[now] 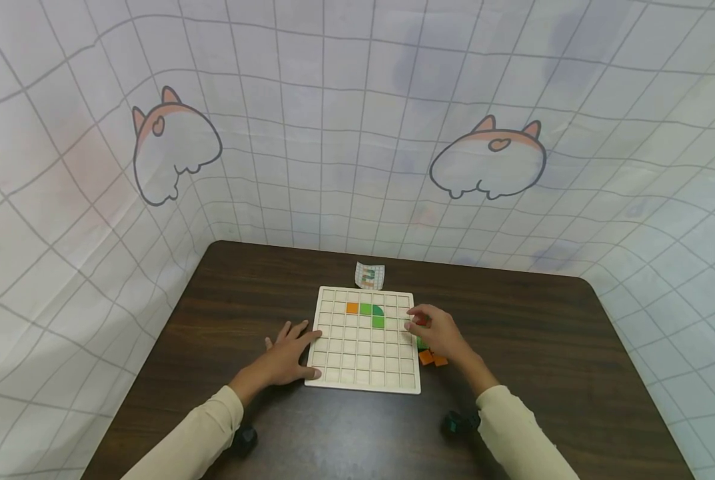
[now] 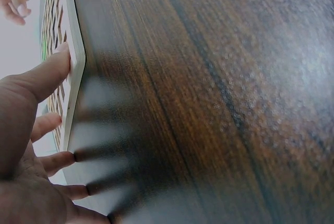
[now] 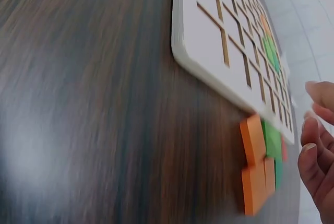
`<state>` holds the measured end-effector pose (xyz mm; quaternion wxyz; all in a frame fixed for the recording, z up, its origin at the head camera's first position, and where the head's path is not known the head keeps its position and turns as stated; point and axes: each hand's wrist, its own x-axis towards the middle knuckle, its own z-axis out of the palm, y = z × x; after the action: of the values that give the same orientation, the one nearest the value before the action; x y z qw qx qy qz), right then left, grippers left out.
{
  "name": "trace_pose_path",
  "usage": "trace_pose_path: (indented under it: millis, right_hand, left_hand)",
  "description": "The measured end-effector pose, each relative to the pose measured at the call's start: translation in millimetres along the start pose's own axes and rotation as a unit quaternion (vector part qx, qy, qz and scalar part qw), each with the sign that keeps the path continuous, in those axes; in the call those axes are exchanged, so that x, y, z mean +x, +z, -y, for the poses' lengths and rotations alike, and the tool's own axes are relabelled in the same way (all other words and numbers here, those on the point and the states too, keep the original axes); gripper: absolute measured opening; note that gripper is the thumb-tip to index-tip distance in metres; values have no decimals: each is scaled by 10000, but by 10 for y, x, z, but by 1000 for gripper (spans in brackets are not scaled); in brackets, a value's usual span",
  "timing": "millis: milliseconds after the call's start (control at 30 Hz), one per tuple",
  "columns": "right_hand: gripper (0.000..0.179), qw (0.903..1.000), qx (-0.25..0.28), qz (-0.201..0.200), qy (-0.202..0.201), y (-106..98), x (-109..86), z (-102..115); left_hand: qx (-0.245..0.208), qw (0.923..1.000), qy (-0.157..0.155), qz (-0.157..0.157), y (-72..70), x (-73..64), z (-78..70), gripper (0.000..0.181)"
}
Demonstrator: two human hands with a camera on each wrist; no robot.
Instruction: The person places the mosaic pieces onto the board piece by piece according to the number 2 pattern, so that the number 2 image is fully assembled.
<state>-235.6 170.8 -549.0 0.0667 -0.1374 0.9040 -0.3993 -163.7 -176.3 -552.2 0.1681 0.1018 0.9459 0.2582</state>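
Observation:
A cream grid board (image 1: 357,368) lies on the table. In its upper rows sit an orange square tile (image 1: 352,308), two light green squares, one being the lower green tile (image 1: 378,323), and a dark green rounded tile (image 1: 378,310). My left hand (image 1: 280,359) is spread at the board's left side, thumb and index finger resting on its rim. Over the right edge hovers my right hand (image 1: 444,333), thumb and fingers bent but apart, no tile visible between them. Below it lie loose orange tiles (image 3: 254,187), a green tile (image 3: 272,139) and a red tile (image 1: 422,321), partly hidden by the hand.
A small paper card (image 1: 369,276) with a coloured grid pattern lies behind the board. Dark objects sit near each forearm, a black one (image 1: 245,439) at left and another dark object (image 1: 453,423) at right. A patterned white curtain (image 1: 333,133) surrounds the dark wooden table (image 1: 255,280).

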Motion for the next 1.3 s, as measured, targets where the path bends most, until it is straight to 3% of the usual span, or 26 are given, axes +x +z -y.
trace_pose_path:
  millis: [467, 900, 1300]
  right_hand:
    - [32, 9986, -72, 143, 507, -341, -209, -369]
    - [29, 9980, -227, 173, 570, -307, -196, -462]
    - [28, 9944, -848, 312, 546, -289, -105, -438]
  left_hand:
    - [26, 10000, -36, -20, 4, 3, 4, 80]
    - [62, 10000, -29, -13, -2, -5, -9, 80]
    - [55, 10000, -42, -10, -10, -9, -24, 79]
